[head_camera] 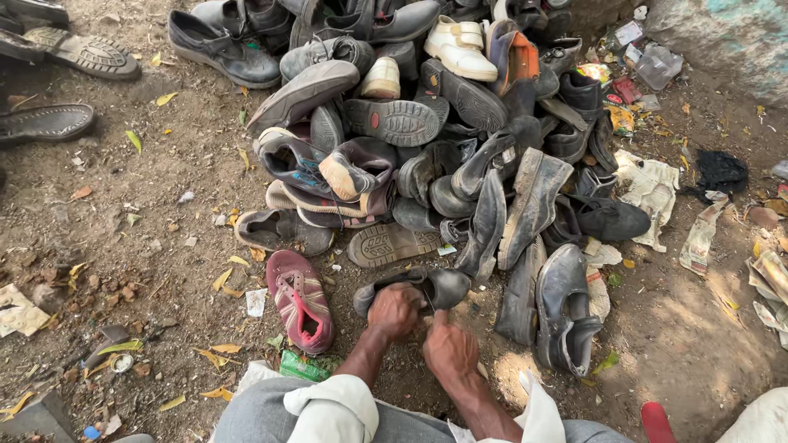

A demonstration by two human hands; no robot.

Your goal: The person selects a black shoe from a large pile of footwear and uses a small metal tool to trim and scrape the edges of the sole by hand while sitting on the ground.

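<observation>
the left hand (pixel 396 312) is closed over the top of a dark worn shoe (pixel 427 287), pinning it to the dirt ground (pixel 164 189) close before the person's knees, so it stays put and within easy reach. the right hand (pixel 450 351) sits just beside it, fingers curled narrow near the shoe's side; whether it pinches something small there, i cannot tell. both sleeves are rolled up, out of the way of the hands.

behind the shoe rises a big pile of old shoes (pixel 427 139), heaped loosely, soles up and sideways, toward the far edge of the ground. a pink sandal (pixel 300 300) lies apart at the left of the held shoe, and a black shoe (pixel 565 312) lies at its right.

the ground is bare, dusty earth strewn with yellow leaves, small stones and paper scraps (pixel 652 193), in patchy sunlight; it is outdoors, with a rough wall (pixel 722 37) at the far right corner.
</observation>
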